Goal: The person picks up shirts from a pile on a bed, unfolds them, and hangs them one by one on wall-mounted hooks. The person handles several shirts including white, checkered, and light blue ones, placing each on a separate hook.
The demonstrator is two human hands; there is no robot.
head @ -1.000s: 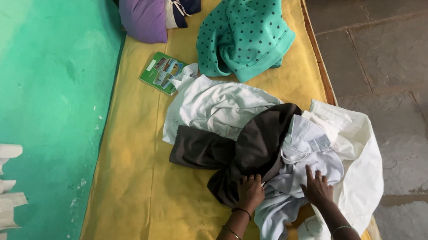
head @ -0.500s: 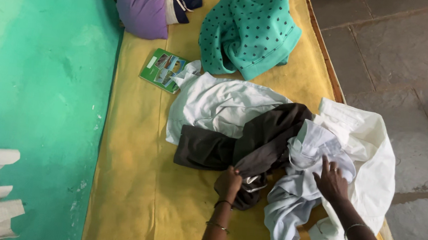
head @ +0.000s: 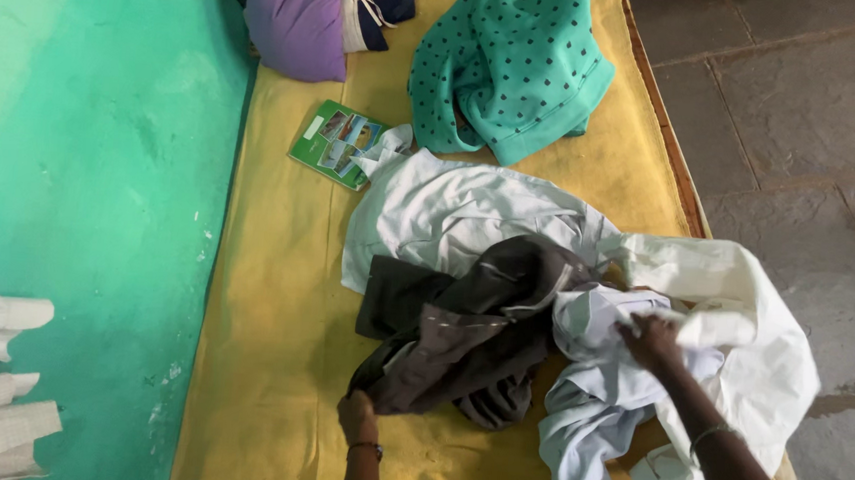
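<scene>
A heap of clothes lies on a yellow sheet [head: 269, 359]. My left hand [head: 357, 416] grips the lower left edge of a dark brown garment [head: 461, 328] and holds it stretched toward the near left. My right hand [head: 649, 341] rests among the pale clothes, fingers closed on a light blue shirt [head: 597, 402] beside a cream white garment [head: 742, 332]. A white shirt [head: 450, 212] lies under the brown one, farther away.
A teal dotted cloth [head: 505, 65] and a purple pillow [head: 298, 15] lie at the far end. A green booklet [head: 339, 142] sits beside the white shirt. A green wall [head: 82, 166] runs along the left, and a stone floor [head: 807, 126] lies to the right.
My left hand has pulled the dark brown garment down and left, out from the pile. My right hand moved up into the pale clothes and closed on the light blue shirt.
</scene>
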